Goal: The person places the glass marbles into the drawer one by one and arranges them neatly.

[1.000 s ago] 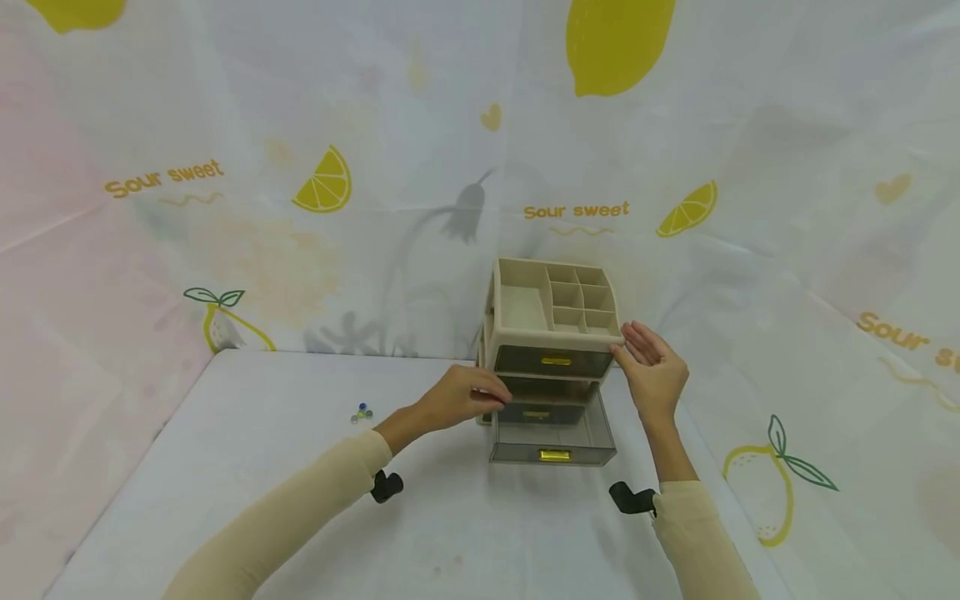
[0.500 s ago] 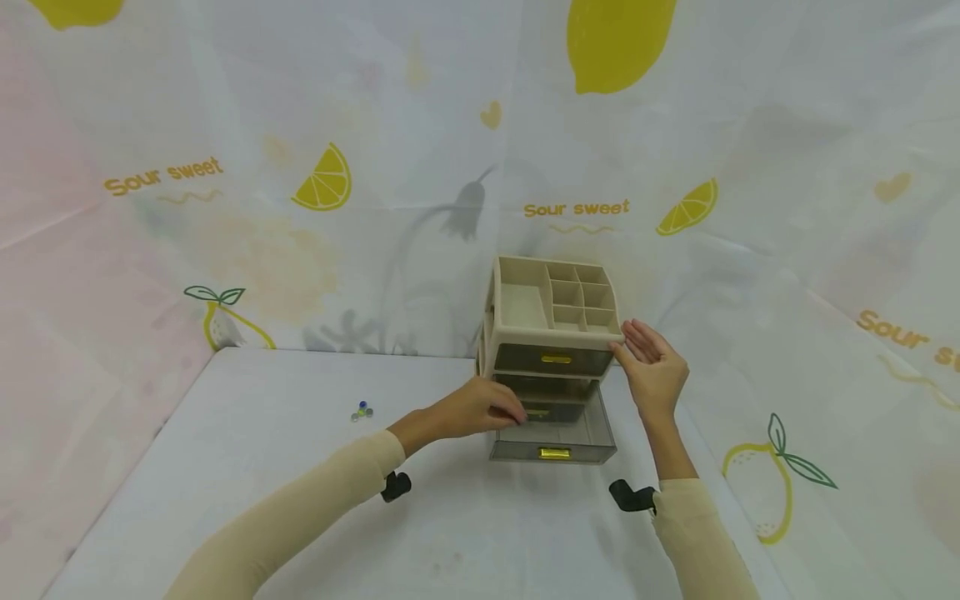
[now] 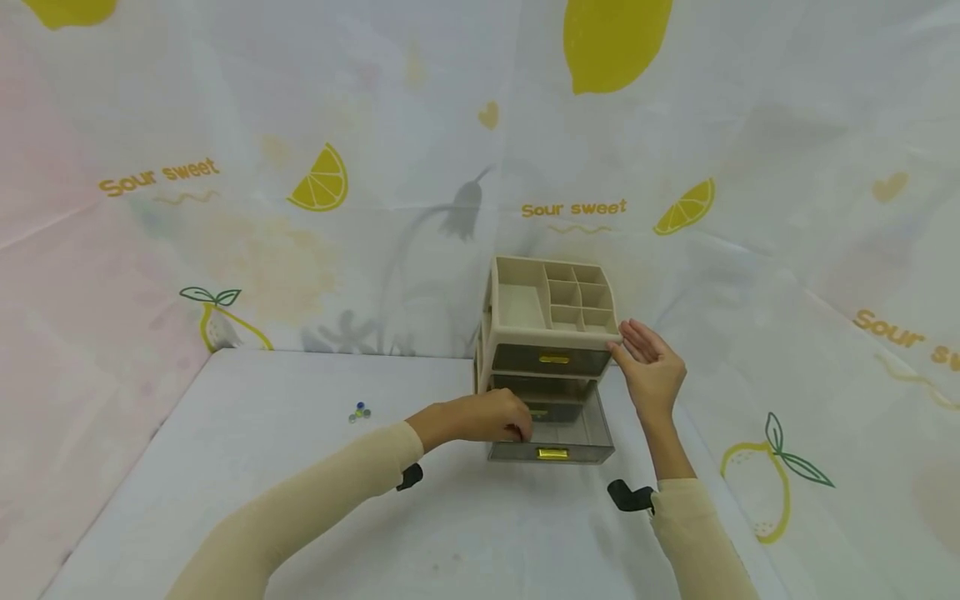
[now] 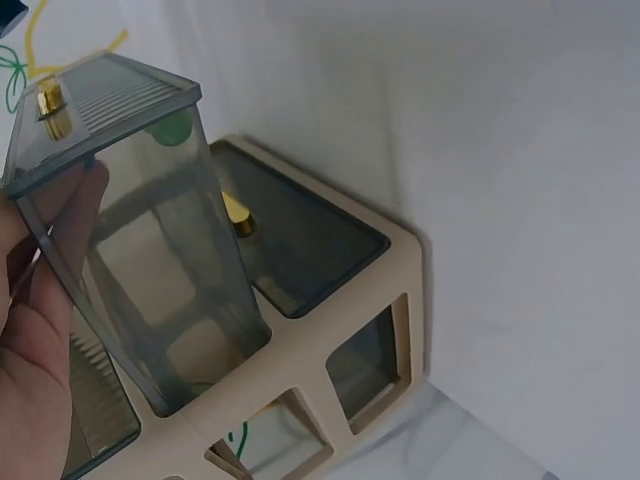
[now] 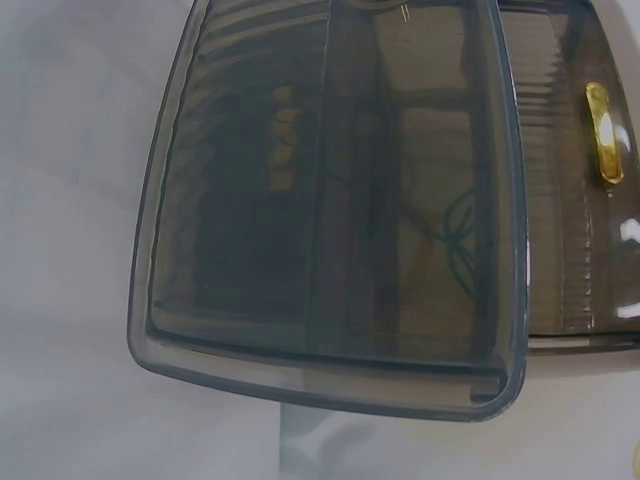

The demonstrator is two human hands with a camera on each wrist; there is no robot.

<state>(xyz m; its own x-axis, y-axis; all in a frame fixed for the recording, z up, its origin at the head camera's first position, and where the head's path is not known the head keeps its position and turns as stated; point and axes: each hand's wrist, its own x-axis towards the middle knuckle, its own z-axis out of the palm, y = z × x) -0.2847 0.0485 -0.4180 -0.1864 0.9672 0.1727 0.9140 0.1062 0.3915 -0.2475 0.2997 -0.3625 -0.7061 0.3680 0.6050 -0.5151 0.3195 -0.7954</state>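
A beige desktop organizer (image 3: 555, 337) with smoky clear drawers stands near the back wall. Its lowest drawer (image 3: 585, 454) is pulled out. My left hand (image 3: 491, 415) reaches over the drawer's left side, fingers bent down inside; whether they pinch anything is hidden. Through the drawer wall in the left wrist view, fingertips (image 4: 92, 185) show beside a tiny dark blue bit, and a round green spot (image 4: 172, 128) shows near the front corner. My right hand (image 3: 651, 367) rests at the organizer's front right corner, thumb touching it, fingers extended. The right wrist view shows smoky drawers (image 5: 340, 230), no hand.
Several small marble-like pieces (image 3: 361, 406), one of them blue, lie on the white table (image 3: 300, 467) left of the organizer. Its top has open compartments (image 3: 521, 307). The upper drawer (image 3: 517, 358) is closed. A lemon-printed cloth (image 3: 420, 125) hangs behind.
My left hand has moved right and down, from the drawer's left edge into it, and its fingers have bent more. My right hand stays at the corner.
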